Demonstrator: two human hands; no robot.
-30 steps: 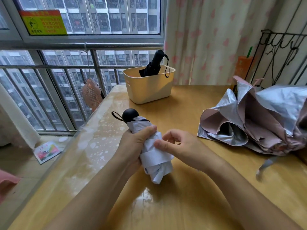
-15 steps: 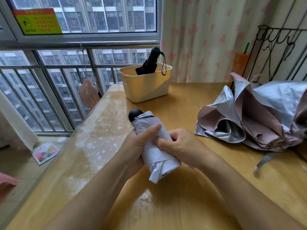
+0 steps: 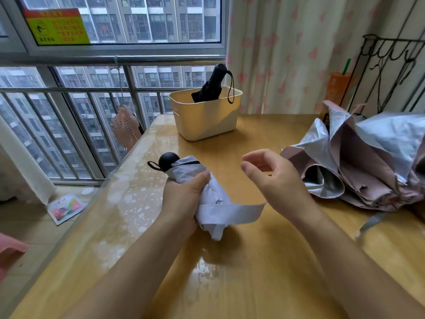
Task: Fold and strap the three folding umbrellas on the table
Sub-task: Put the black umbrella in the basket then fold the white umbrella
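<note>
My left hand (image 3: 184, 199) grips a folded white umbrella (image 3: 207, 192) with a round black handle (image 3: 168, 160), held just above the wooden table (image 3: 241, 272). Its white strap (image 3: 234, 211) sticks out loose to the right. My right hand (image 3: 273, 178) hovers beside it, fingers loosely curled, holding nothing. A pink and silver umbrella (image 3: 358, 162) lies crumpled and unfolded on the table's right side. A black folded umbrella (image 3: 211, 85) stands in the cream bin (image 3: 204, 120) at the back.
The window and its railing (image 3: 69, 90) run along the left edge of the table. A pink fan (image 3: 126, 127) stands beyond that edge. A black wire rack (image 3: 391, 65) and a curtain (image 3: 287, 54) are at the back right.
My right hand let go of the white umbrella and lifted away to the right. The strap now hangs free. The umbrella's handle swung back toward the left.
</note>
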